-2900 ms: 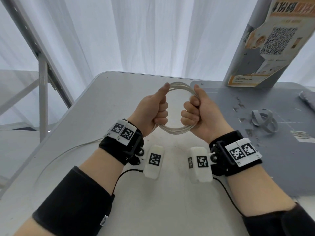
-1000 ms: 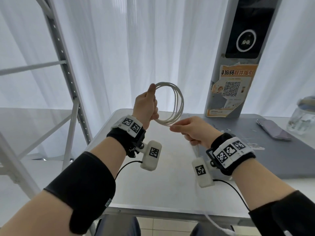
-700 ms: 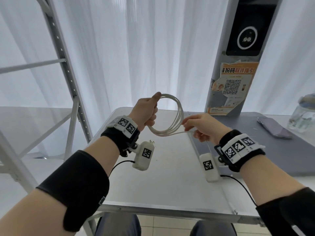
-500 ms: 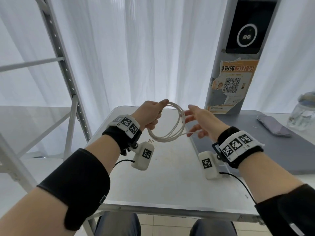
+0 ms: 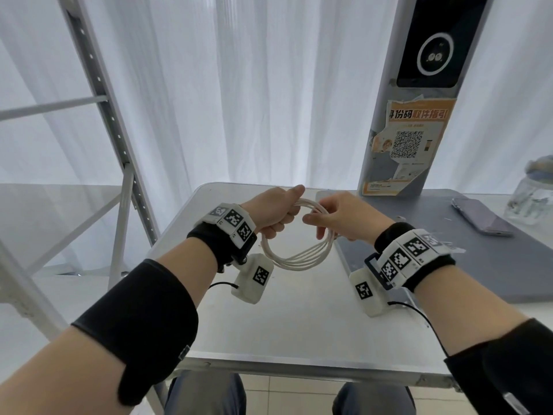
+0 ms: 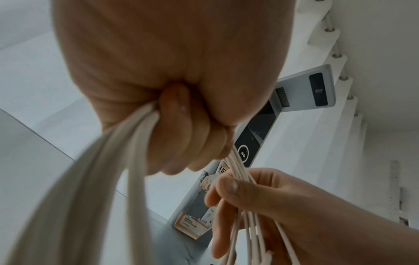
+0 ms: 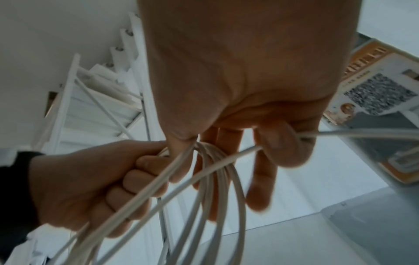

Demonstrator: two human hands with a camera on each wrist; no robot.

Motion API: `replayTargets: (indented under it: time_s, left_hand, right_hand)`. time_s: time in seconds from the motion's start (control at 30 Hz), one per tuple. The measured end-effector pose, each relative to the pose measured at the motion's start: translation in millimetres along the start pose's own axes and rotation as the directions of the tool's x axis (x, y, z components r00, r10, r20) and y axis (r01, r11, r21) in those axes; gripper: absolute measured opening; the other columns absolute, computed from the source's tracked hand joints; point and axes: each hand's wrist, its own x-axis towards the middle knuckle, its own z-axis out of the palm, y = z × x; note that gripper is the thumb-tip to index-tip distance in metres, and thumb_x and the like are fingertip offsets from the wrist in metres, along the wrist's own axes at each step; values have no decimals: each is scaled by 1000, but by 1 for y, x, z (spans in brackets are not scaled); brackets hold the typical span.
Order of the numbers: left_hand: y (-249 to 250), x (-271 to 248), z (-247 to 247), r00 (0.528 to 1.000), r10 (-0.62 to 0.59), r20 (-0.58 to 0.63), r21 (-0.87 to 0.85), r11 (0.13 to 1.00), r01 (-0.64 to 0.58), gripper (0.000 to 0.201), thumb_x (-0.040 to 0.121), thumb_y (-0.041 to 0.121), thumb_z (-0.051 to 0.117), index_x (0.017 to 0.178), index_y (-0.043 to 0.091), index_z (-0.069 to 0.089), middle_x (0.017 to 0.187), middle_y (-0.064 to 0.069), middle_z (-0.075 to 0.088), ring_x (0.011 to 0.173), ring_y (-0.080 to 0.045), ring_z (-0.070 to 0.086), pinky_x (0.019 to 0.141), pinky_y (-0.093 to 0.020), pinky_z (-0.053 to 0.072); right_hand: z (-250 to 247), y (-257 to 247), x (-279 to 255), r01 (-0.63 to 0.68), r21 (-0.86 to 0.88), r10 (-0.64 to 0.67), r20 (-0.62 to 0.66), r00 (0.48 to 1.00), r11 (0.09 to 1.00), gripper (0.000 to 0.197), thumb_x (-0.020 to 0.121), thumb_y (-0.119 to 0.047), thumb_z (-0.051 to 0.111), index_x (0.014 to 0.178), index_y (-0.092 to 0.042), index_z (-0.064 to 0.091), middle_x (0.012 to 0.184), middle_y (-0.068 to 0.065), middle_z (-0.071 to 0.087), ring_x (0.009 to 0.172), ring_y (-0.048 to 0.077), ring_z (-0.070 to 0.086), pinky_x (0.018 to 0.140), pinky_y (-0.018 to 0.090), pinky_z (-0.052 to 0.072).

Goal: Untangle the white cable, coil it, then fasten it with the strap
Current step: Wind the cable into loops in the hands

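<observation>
Above the grey metal table (image 5: 287,319), left hand (image 5: 270,211) fist-grips the coiled white cable (image 5: 299,256), right hand (image 5: 344,218) pinches its strands.

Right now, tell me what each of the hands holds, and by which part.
Both hold the coiled white cable: left hand fists the coil's top-left; right hand grips its right side.

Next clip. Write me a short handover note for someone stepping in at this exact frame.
Left hand: grips the coiled white cable in a fist, held above the table.
Right hand: fingers hooked through the loops, a loose strand running under the little finger.
Done: cable untangled and mostly coiled.
Left: tuck in the loose strand, then fasten with the strap, which is not in view now.
</observation>
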Motion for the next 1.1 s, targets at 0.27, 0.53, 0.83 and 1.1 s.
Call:
replayTargets:
  time_s: [0.27,0.53,0.83,1.1]
  left_hand:
    - [1,-1,10,998,59,4,72,996,-59,63,102,62,21,79,14,54,53,6,32,40,-10,26,41,-21,26]
    - [3,-7,11,983,72,168,-107,993,-55,95,81,88,7,87,11,61,60,4,25,50,-11,15,46,-23,16]
    - [4,-6,1,974,15,225,-365,928,70,104,69,96,12,120,13,48,64,-4,49,52,-13,26,46,-23,25]
    - [4,-5,7,988,-32,149,-361,929,85,106,68,97,18,146,25,23,84,-15,55,53,-17,38,50,-26,29]
  right_hand:
    - [-2,-13,5,6,-41,-3,55,998,999,5,93,-21,69,93,-18,72,76,-4,77,71,7,72,74,26,53]
    - [2,-26,4,-23,114,14,82,997,993,22,98,-35,62,108,-15,64,74,5,61,54,16,52,52,30,48]
    - [5,-27,4,85,26,-86,57,995,996,14,96,-30,68,100,-17,71,68,-4,63,50,8,47,47,23,40]
    - [12,-27,4,-23,-47,27,84,996,999,35,90,-45,72,69,-17,73,55,-7,53,48,9,42,48,20,35]
